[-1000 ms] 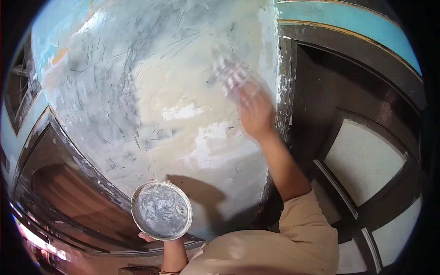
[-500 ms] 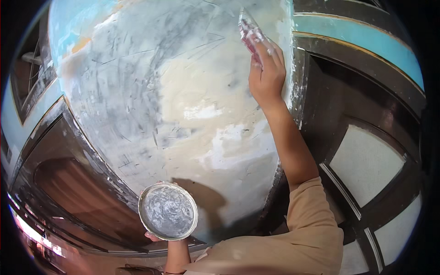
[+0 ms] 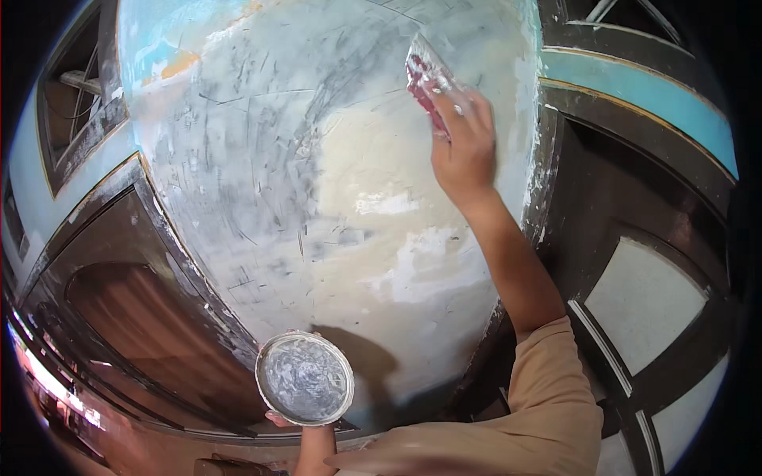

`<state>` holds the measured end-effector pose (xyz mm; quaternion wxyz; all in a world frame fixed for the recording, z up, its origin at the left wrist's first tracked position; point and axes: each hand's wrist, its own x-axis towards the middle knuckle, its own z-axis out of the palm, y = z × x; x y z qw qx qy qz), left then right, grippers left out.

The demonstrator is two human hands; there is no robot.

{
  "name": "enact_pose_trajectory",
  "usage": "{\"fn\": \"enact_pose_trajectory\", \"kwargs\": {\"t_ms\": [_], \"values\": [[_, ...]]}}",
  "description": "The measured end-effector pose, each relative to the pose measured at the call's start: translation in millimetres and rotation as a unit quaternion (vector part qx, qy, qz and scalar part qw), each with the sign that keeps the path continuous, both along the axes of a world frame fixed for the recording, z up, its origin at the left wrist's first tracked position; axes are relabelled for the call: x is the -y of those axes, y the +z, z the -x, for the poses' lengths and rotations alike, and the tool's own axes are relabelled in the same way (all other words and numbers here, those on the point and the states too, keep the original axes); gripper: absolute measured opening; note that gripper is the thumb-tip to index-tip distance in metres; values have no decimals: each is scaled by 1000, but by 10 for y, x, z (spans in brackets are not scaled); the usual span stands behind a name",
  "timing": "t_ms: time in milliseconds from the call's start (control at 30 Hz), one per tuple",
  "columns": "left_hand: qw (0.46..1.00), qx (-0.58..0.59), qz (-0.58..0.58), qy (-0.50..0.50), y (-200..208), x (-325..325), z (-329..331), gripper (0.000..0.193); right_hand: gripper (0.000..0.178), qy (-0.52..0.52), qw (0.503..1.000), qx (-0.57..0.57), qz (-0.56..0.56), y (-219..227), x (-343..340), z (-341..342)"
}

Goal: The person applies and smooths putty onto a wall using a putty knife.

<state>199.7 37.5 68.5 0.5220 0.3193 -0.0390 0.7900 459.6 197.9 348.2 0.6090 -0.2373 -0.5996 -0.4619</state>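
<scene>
My right hand grips a putty knife, its blade and reddish part smeared with white paste. The blade lies at or close to the upper part of a patchy wall; I cannot tell if it touches. Grey, cream and white areas of filler cover this wall. Low in the view, my left hand supports a round shallow pan from below, with only some fingertips showing at its rim. A film of grey-white paste coats the inside of the pan.
A dark wooden door with white panels stands to the right. On the left is a brown door or window frame with a curtain-like panel. Light-blue paint runs above the right frame. An opening with crossed bars sits upper left.
My right hand and the putty knife sit slightly lower against the wall. In the view, the wall, doors and pan have all shifted a little to the right and down.
</scene>
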Motion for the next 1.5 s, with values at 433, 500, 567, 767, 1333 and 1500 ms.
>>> {"fn": "enact_pose_trajectory", "kwargs": {"t_ms": [433, 500, 567, 767, 1333, 1500], "values": [[1000, -23, -11, 14, 104, 58, 173, 116, 40, 64, 997, 36, 24, 47, 243, 422], [1000, -13, -3, 16, 56, 61, 203, 116, 35, 4, 990, 133, 38, -277, 236, 611], [1000, -4, 3, 13, 18, 73, 173, 116, 26, 58, 959, 263, 85, -703, 329, 830], [1000, -14, 2, 10, 25, 52, 339, 116, 31, 81, 969, 224, 63, -331, 516, 604], [992, 34, -96, -76, 46, -9, 219, 113, 25, -29, 964, 241, 111, -683, 276, 494], [998, -2, 4, -55, -61, 135, 328, 125, 24, 17, 904, 409, 121, -1123, 581, 540]]}}
